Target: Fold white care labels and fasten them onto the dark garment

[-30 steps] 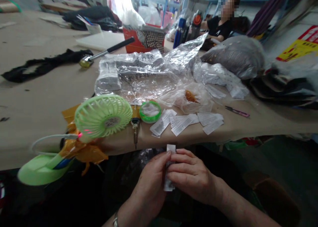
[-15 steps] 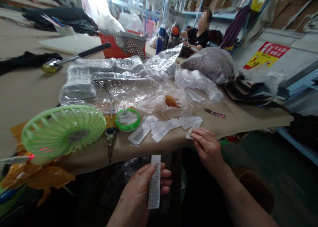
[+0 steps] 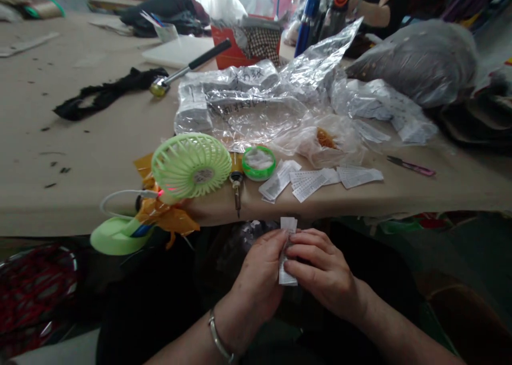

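the person is wearing a thin, silver-coloured metal bangle [image 3: 218, 339] around the left wrist. both forearms are showing bare, with no sleeves reaching into view. the left hand [image 3: 258, 285] and right hand [image 3: 326, 277] are wearing no gloves, and no rings are showing on the fingers [image 3: 306, 237].

I was in a garment workshop: my long paper-covered worktop [image 3: 80, 141] held printed labels [image 3: 312, 179], plastic bags of label stacks [image 3: 240, 104], thread snips [image 3: 412, 166], black fabric scraps [image 3: 108, 90], and another person [image 3: 380, 8] worked beyond.
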Demonstrator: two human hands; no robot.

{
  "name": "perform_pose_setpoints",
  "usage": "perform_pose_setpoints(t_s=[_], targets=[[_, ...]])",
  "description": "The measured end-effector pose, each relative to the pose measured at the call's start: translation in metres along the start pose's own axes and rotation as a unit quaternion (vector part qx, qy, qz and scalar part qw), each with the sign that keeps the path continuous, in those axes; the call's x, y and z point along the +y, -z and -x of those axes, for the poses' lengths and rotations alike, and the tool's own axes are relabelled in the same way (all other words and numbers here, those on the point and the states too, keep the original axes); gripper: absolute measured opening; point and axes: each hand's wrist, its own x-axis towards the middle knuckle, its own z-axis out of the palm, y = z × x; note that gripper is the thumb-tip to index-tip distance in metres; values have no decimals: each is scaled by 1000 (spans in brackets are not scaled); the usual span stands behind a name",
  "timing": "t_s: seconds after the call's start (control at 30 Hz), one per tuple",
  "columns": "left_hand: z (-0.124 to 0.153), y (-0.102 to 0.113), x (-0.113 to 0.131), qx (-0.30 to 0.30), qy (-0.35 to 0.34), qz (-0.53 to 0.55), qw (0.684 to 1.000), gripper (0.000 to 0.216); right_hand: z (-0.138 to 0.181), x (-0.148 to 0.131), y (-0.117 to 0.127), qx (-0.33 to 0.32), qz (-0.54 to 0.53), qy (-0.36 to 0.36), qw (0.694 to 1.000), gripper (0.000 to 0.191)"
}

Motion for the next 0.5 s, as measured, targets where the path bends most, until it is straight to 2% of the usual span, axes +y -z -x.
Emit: perform_pose_setpoints(t_s=[0.33,0.5], targets=[[0,4,1,14,6,25,1000,13,1,-1,-1,-37,16,-6,999,18],[0,8,0,-34,35,65,997,19,-4,-2,-1,-44,10,-2,999,17]])
